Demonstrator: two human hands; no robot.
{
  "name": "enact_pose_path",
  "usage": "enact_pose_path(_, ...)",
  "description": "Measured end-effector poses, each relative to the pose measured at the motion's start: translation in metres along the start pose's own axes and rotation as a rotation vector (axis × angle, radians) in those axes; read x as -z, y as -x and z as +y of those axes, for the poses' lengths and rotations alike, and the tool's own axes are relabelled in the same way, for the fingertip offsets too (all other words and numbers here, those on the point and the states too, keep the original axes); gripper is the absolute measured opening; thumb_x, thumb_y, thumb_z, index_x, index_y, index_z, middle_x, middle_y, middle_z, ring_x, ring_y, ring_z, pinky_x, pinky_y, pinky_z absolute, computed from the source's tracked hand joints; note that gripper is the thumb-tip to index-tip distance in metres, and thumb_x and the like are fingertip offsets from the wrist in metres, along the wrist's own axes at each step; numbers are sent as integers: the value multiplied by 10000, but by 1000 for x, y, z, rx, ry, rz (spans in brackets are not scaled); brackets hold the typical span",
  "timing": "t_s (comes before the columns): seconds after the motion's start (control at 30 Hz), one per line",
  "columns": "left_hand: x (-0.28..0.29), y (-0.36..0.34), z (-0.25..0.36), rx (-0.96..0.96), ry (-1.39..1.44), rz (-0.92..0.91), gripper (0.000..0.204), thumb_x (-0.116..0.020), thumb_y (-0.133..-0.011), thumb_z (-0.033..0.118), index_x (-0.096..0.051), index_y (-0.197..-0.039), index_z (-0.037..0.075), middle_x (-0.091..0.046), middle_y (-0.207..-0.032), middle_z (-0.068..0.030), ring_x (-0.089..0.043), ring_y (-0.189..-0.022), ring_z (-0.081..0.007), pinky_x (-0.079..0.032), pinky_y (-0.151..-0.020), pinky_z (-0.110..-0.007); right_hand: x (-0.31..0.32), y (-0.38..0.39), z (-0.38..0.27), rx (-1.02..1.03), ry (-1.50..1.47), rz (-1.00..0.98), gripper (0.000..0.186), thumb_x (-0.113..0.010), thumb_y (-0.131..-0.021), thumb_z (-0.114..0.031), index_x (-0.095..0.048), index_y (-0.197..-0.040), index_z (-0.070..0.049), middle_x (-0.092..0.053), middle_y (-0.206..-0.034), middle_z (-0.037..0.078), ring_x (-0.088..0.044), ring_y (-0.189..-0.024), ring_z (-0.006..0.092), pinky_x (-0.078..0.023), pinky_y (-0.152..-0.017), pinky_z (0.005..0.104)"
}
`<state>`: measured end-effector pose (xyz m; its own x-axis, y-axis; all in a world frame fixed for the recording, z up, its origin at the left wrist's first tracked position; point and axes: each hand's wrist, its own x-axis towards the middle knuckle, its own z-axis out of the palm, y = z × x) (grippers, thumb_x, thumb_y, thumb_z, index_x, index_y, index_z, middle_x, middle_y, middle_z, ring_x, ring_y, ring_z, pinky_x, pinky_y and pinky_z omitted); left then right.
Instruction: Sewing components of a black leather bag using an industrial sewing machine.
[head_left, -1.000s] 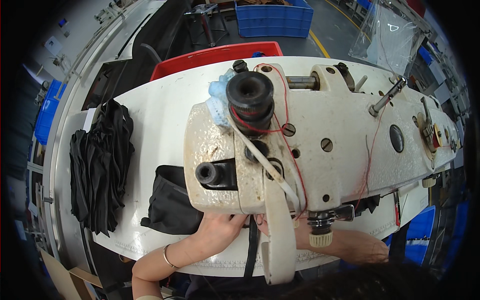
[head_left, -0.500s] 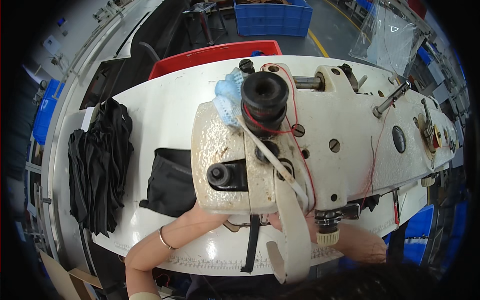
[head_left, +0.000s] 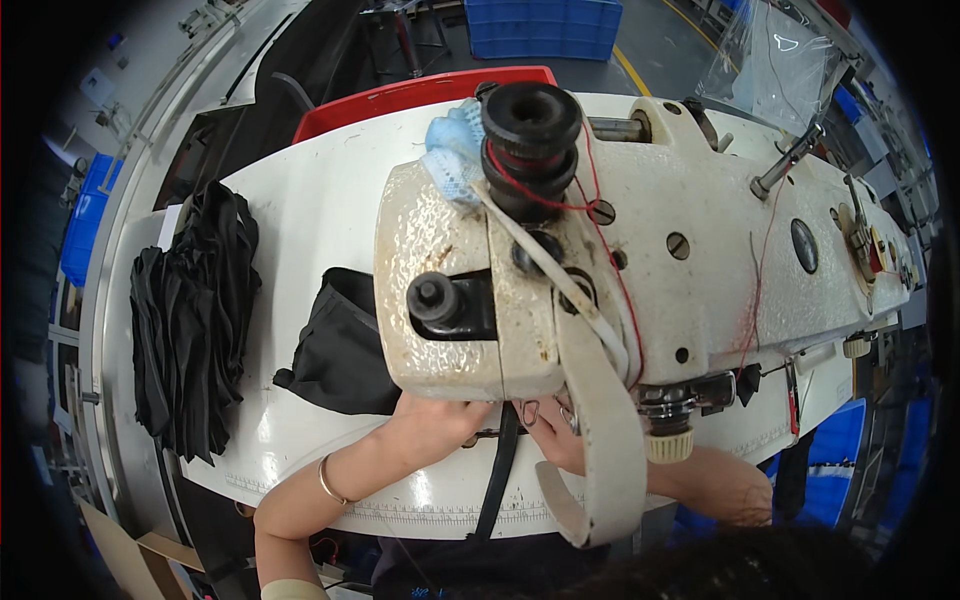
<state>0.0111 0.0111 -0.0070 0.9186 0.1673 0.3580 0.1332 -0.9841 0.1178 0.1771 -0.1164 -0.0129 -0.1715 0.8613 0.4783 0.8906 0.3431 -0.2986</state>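
A cream sewing machine head (head_left: 440, 220) blocks much of my view of the work. Beneath its front edge, my left hand (head_left: 435, 428) rests against the black fabric piece (head_left: 345, 345), its fingertips hidden. My right hand (head_left: 552, 438) comes in from the other side behind the curved cream lever (head_left: 610, 450), and its fingers are also mostly covered. A narrow black strip (head_left: 495, 475) runs between the two hands toward me, over the table's near edge. Red thread (head_left: 628, 325) hangs from the black tension knob (head_left: 530, 125) on top of the machine.
A heap of black pleated fabric pieces (head_left: 195, 325) lies on the white table (head_left: 290, 220) at the left. Beyond the far edge stand a red bin (head_left: 420, 92) and a blue crate (head_left: 545, 28). A ruler scale (head_left: 400, 518) runs along the near edge.
The view has shifted a little, with the machine sitting higher in it. Both hands show more below the machine head, and the right hand has come closer to the strip.
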Motion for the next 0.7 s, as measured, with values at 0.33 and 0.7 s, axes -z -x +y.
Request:
enact_pose_path(0.33, 6, -8, 4, 10, 175, 24, 410, -612, -567, 45, -624, -976, 20, -608, -969, -137, -591, -928, -305, -475, -813, -416, 11, 4, 0, 232, 439, -254, 246, -546, -881, -39, -586, -1124, -45, -604, -1106, 22, -550, -1030, 102, -420, -916, 284)
enact_pose_path(0.7, 30, -23, 6, 51, 150, -29, 152, -628, -706, 95, -621, -852, 55, -599, -668, -115, -604, -600, -247, -468, -532, -353, -33, 40, 11, 673, 1894, -188, 411, -336, -939, -258, -406, -1274, -31, -468, -1287, 88, -436, -1198, 158, -344, -1026, 321)
